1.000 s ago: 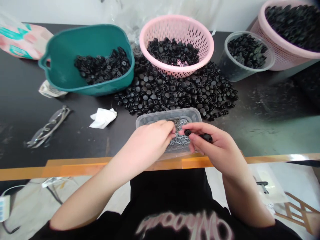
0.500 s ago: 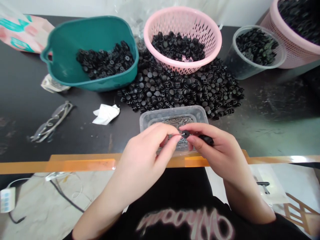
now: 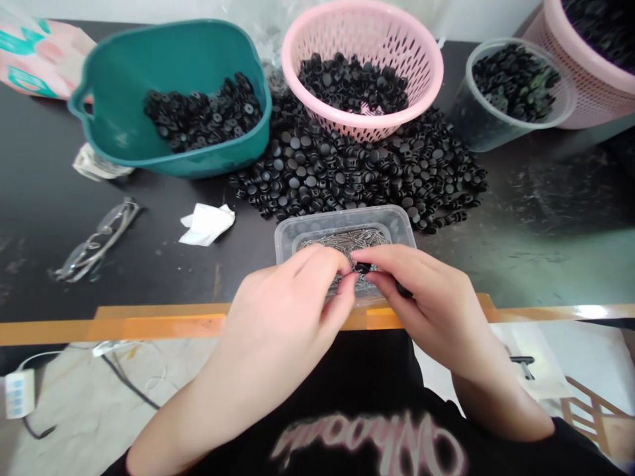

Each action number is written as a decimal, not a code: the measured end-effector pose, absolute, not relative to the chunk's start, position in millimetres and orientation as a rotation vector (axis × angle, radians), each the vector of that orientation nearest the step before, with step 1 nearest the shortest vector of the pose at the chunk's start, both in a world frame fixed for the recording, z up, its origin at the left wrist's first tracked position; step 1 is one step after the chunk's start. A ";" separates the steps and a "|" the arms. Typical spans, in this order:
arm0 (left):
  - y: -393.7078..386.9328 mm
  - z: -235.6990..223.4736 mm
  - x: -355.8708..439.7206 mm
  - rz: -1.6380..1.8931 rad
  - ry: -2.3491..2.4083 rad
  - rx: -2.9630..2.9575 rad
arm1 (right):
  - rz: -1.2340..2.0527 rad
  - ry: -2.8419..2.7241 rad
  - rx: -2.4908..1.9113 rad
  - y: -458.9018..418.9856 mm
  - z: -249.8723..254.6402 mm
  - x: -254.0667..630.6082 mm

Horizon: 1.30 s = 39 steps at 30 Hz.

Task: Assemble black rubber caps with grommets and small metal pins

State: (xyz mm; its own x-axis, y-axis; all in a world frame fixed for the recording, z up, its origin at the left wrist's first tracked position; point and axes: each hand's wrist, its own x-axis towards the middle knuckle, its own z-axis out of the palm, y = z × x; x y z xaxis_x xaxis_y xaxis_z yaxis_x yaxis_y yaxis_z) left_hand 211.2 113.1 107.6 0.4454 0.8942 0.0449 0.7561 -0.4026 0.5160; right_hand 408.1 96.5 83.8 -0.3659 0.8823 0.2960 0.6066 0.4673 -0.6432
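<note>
My hands meet low over a transparent plastic tub (image 3: 342,226) holding a layer of small metal screws (image 3: 344,239). My right hand (image 3: 429,297) pinches a small black plastic button (image 3: 364,268) between thumb and fingers, and a darker piece shows under those fingers. My left hand (image 3: 282,320) has its fingertips closed against that button. Whatever those fingertips hold is hidden. Behind the tub lies a wide heap of black buttons (image 3: 357,173) on the dark table (image 3: 520,198).
A teal basin (image 3: 169,30), a pink basket (image 3: 362,16) and a transparent cup (image 3: 516,86) hold black buttons at the back. Glasses (image 3: 96,241) and white tissue (image 3: 206,225) lie left of the tub. Orange tape (image 3: 173,327) runs along the table's near edge.
My hands have drawn closer together, and my fingers now cover more of the black button. The view has shifted slightly, so the table and containers sit a little higher in the frame.
</note>
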 end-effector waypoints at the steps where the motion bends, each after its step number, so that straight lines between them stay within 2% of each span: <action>1: 112.8 107.7 212.0 0.425 1.400 2.284 | 0.570 -2.110 -1.230 95.9 82.9 408.6; 6: 111.1 106.9 214.9 0.364 1.447 2.364 | 0.577 -2.149 -1.257 93.4 77.6 410.4; 12: 109.6 102.2 213.3 0.479 1.348 2.295 | 0.787 -2.027 -1.271 96.5 80.9 409.8; 15: 110.1 101.4 214.2 0.643 1.271 2.175 | 1.053 -1.845 -1.246 98.1 83.3 409.4; 18: 110.5 101.0 217.2 0.853 1.159 2.111 | 1.469 -1.397 -1.168 98.0 80.2 408.8; 21: 109.6 99.7 219.8 0.980 1.082 2.022 | 1.808 -0.964 -0.931 96.7 73.2 407.2; 23: 107.9 98.4 220.6 1.004 1.059 1.953 | 1.931 -0.872 -0.791 96.2 69.6 405.0; 28: 103.4 94.8 221.0 1.049 1.069 1.851 | 2.014 -0.722 -0.628 97.3 71.3 398.4; 35: 96.6 89.8 222.9 1.031 1.119 1.723 | 1.985 -0.663 -0.637 98.7 74.5 393.6; 39: 92.2 89.7 224.3 1.063 1.222 1.846 | 1.989 -0.677 -0.649 98.5 72.1 389.7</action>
State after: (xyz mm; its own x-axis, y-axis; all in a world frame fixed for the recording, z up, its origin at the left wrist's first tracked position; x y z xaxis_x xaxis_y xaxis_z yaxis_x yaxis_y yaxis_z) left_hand 224.3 92.2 89.7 0.2285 0.9376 0.2621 0.3895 -0.3347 0.8580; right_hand 389.7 98.5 72.1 -0.4492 0.8762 -0.1747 -0.5879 -0.4371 -0.6807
